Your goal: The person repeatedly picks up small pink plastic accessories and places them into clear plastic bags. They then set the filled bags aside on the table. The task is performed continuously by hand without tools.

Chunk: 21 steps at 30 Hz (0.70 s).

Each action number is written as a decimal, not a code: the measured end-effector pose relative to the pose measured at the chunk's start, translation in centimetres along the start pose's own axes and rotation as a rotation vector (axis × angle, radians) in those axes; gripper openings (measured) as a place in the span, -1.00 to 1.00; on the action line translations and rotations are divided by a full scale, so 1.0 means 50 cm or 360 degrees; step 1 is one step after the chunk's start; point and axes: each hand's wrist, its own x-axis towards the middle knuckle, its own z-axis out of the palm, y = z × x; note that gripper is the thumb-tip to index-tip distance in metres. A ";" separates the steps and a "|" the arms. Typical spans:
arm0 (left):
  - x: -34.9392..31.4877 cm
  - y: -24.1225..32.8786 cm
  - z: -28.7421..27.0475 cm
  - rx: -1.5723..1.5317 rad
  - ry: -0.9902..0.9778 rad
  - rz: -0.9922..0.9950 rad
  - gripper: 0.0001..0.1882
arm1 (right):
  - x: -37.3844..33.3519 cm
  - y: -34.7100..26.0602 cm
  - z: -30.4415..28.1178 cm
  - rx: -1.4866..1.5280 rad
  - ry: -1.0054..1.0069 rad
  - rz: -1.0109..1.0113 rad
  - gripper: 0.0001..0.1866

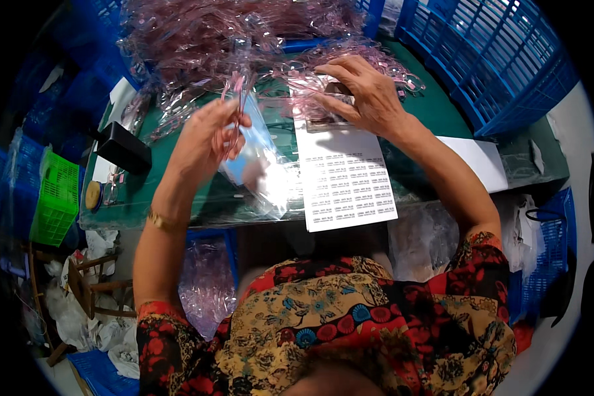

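Observation:
My left hand (214,135) is closed around the thin pink arm of a pair of glasses (236,89), held above a pale blue, shiny plastic sheet (261,152). Its fingertips are partly blurred. My right hand (366,96) is cupped, thumb and forefinger apart, over the top of a stack of white label sheets (346,178). Beside those fingertips lie pink glasses in clear plastic (302,92). Whether the right fingers touch them I cannot tell. Rows of small dark print cover the top sheet.
A large heap of clear-bagged pink glasses (198,39) fills the back of the green table (185,204). A blue crate (488,66) stands at the back right, a black box (122,146) at the left. Farther left are a green crate (56,198) and a wooden stool (102,287).

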 end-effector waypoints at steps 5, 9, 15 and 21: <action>-0.083 -0.050 0.075 -0.0119 -0.0053 -0.0251 -0.75 | -0.086 -0.006 -0.086 0.0144 -0.0162 0.0603 -0.70; -0.121 -0.077 0.133 0.0036 -0.0027 -0.0493 -0.82 | -0.132 -0.045 -0.125 0.0370 -0.0513 0.1048 -0.72; -0.123 -0.107 0.155 0.0129 -0.0108 -0.0568 -0.77 | -0.159 -0.069 -0.127 0.0172 -0.0575 0.0776 -0.74; -0.127 -0.104 0.166 0.0219 -0.0068 -0.0664 -0.70 | -0.152 -0.083 -0.130 0.0030 -0.0652 0.0675 -0.73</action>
